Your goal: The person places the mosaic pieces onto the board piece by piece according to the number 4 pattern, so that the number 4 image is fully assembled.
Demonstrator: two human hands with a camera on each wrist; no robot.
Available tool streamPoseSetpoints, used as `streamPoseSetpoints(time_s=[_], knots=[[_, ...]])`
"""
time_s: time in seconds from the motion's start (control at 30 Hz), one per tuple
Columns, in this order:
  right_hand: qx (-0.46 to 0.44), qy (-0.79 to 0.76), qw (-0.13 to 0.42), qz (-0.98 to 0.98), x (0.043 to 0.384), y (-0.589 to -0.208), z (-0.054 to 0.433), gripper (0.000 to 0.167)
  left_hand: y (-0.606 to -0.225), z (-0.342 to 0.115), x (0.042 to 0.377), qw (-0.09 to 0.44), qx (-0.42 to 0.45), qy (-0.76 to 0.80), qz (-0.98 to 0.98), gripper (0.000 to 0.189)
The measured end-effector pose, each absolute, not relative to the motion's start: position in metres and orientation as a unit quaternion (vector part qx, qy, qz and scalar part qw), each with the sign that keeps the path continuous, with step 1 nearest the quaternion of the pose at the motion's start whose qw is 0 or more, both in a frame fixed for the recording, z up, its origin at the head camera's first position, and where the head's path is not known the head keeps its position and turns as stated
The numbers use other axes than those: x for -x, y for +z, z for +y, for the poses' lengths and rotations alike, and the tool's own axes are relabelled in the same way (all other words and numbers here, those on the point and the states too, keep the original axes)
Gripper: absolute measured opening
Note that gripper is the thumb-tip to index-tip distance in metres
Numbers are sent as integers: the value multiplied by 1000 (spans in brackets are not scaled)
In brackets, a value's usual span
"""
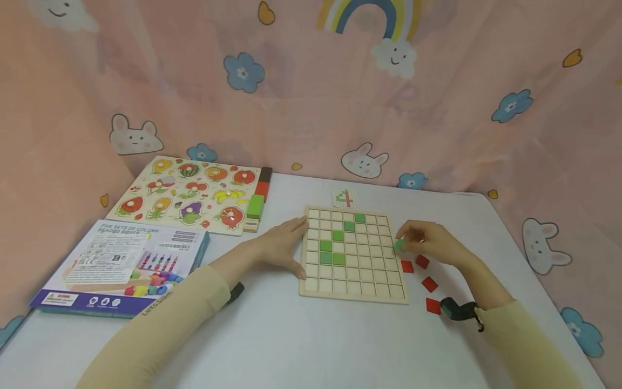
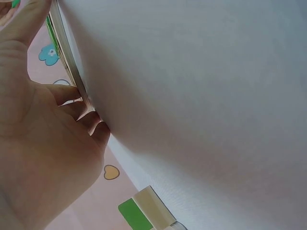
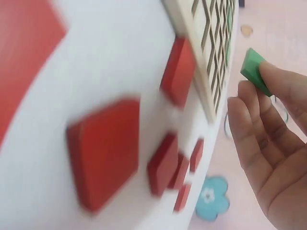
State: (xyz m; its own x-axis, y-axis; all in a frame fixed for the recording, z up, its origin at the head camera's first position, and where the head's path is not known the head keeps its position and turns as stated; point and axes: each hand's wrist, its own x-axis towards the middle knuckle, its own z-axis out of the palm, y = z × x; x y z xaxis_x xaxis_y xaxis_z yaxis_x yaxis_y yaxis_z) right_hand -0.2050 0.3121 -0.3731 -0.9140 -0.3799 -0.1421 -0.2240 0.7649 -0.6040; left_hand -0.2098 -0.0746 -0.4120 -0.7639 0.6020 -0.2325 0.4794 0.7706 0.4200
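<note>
My right hand (image 1: 434, 241) pinches a small green square tile (image 3: 254, 71) between thumb and fingertips, just off the right edge of a wooden grid board (image 1: 359, 299). The board has square cells, and several green tiles (image 1: 338, 235) lie in them, mostly along a diagonal. At the board's left edge, my left hand (image 1: 278, 244) touches the rim with spread fingers; the left wrist view shows its fingertips (image 2: 100, 134) against the side. Several loose red tiles (image 1: 430, 284) lie on the table right of the board, below my right hand.
A small pattern card (image 1: 344, 198) with a green and red figure lies behind the board. To the left are a fruit puzzle board (image 1: 175, 195), a stack of colored blocks (image 1: 255, 206) and a boxed bead set (image 1: 121, 265). A patterned pink cloth (image 1: 301, 108) hangs behind the white table.
</note>
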Motion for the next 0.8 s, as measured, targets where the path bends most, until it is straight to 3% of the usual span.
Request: streamPoseSetpoints(time_s=[0.37, 0.8], knots=[[212, -312, 146, 914, 207, -376, 251, 17, -411, -74, 210, 179, -293, 170, 924, 129], [247, -299, 169, 906, 202, -386, 216, 18, -408, -74, 208, 182, -291, 172, 923, 128]])
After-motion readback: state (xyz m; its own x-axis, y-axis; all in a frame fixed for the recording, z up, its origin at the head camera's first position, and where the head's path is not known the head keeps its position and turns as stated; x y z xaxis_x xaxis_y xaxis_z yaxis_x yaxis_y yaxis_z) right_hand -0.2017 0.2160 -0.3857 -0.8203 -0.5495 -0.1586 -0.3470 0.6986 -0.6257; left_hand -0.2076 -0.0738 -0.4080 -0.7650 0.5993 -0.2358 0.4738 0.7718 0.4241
